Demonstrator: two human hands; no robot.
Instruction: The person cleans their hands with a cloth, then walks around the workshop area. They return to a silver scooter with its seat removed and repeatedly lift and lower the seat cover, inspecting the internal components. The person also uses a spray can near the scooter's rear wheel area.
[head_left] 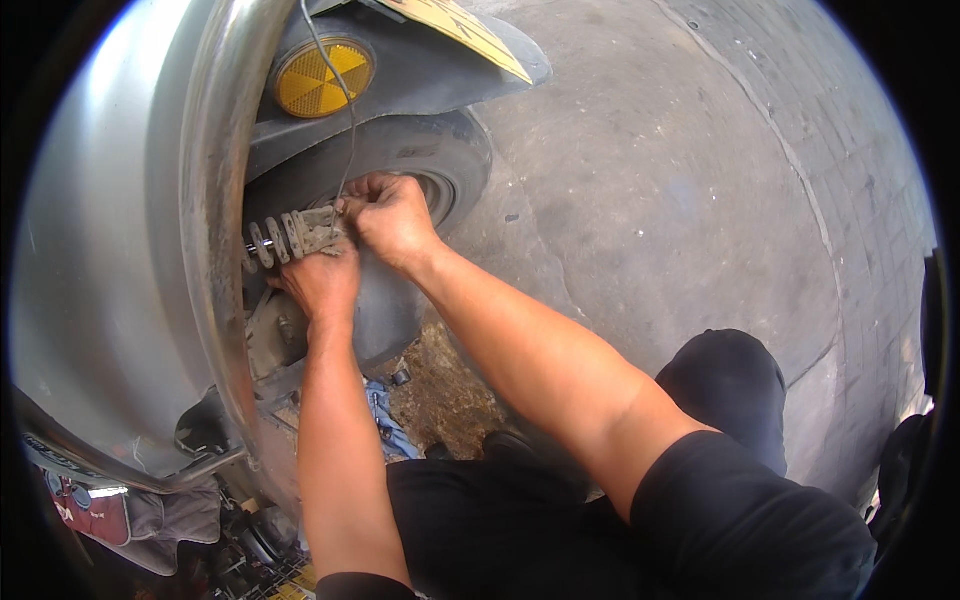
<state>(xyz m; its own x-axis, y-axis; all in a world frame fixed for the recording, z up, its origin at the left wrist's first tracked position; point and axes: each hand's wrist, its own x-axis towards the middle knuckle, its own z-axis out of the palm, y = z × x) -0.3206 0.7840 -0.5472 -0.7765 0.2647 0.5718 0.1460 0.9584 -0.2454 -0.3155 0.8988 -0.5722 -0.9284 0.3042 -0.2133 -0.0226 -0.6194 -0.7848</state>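
A dirty shock absorber with a coil spring lies in front of a vehicle's wheel. My left hand grips the shock absorber's right end from below, its fingers partly hidden behind it. Just above, my right hand is closed, thumb and fingers pinched at that same end. A thin grey wire hangs from above and runs down to my right fingertips, which are pressed on it. Whether they also hold a small part there, I cannot make out.
A rusty-edged grey body panel stands close on the left. Above the wheel are a dark fender and a round amber reflector. A blue rag lies on the ground below, and a red and grey bag is at lower left.
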